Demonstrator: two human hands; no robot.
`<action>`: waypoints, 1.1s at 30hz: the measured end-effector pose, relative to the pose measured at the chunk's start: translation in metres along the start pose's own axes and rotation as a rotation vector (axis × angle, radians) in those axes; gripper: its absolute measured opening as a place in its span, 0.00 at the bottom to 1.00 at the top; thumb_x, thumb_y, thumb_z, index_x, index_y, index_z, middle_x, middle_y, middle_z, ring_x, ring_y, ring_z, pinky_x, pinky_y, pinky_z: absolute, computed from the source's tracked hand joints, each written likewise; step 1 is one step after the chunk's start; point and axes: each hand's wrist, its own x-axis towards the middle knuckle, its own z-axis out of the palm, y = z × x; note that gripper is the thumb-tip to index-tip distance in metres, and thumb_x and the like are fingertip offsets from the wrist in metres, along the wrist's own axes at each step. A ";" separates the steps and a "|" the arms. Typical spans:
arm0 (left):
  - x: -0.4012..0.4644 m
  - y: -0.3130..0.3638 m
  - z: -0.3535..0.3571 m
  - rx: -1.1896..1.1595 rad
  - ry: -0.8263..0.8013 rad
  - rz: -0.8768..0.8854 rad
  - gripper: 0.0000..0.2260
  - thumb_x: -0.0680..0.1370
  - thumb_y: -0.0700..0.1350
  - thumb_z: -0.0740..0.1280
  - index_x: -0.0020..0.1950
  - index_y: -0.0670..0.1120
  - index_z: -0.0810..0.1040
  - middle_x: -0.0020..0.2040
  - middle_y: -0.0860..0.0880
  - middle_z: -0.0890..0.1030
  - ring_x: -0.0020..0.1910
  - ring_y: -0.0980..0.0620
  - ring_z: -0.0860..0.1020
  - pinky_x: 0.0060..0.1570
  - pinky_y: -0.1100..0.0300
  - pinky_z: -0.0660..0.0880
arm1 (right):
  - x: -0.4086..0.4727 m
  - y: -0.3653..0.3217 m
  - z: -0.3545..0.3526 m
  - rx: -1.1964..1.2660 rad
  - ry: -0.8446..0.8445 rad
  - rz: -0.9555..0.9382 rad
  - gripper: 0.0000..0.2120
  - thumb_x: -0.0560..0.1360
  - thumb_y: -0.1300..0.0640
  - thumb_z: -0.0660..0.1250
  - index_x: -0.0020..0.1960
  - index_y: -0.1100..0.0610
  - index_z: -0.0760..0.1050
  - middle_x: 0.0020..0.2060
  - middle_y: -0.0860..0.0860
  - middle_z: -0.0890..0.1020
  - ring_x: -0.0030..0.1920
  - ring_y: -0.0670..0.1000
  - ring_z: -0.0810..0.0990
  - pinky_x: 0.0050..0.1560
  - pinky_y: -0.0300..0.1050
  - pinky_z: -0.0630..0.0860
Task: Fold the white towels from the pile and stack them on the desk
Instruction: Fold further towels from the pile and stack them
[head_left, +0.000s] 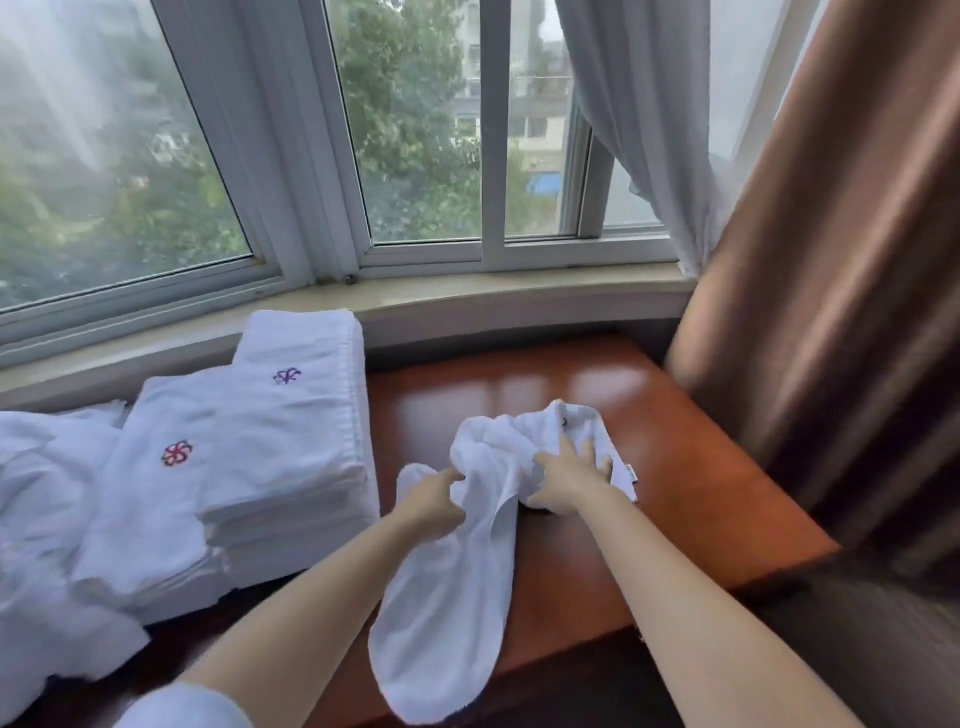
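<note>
1. While pinned flat under the right hand (574, 475), fingers spread and pressing down, bunched towel (467, 540) kept from sliding on the slick surface (691, 483), near its far right corner.
2. Gripped by the left hand (434, 501), fingers curled round a gathered fold at the towel's middle, probably to draw the cloth straight before folding.
3. Draped from there toward the near edge of the surface and hanging over it, loose end limp and rounded; soft, nubby terry, creased where gathered.
4. Glossy reddish-brown wood, reflecting window light, hence the need for an anchoring palm.
5. Stacked at the far left edge, just beside the left hand: folded towels (291, 441), square-edged, thick, layered, marked with small embroidered emblems.
6. Heaped further left, at the left edge: unfolded pile (36, 467), rumpled and shapeless, waiting.
</note>
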 end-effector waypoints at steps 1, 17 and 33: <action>0.000 0.000 0.006 0.062 -0.007 0.014 0.27 0.73 0.39 0.64 0.73 0.48 0.67 0.68 0.46 0.72 0.64 0.48 0.73 0.52 0.65 0.67 | -0.002 0.004 0.008 -0.024 -0.008 -0.009 0.29 0.74 0.48 0.64 0.73 0.47 0.61 0.76 0.54 0.50 0.76 0.63 0.44 0.72 0.63 0.46; -0.021 -0.021 0.094 0.463 -0.378 -0.224 0.43 0.73 0.59 0.69 0.79 0.58 0.43 0.79 0.44 0.39 0.76 0.34 0.39 0.73 0.39 0.53 | -0.020 0.050 0.112 -0.048 -0.262 -0.119 0.38 0.79 0.48 0.59 0.79 0.52 0.38 0.78 0.52 0.48 0.71 0.58 0.67 0.65 0.52 0.70; -0.006 -0.037 0.054 0.304 -0.320 -0.140 0.34 0.79 0.42 0.54 0.78 0.56 0.38 0.70 0.41 0.70 0.63 0.41 0.73 0.64 0.54 0.69 | -0.033 0.025 0.146 0.173 0.029 -0.124 0.28 0.80 0.44 0.54 0.77 0.45 0.49 0.63 0.53 0.72 0.52 0.55 0.78 0.48 0.49 0.76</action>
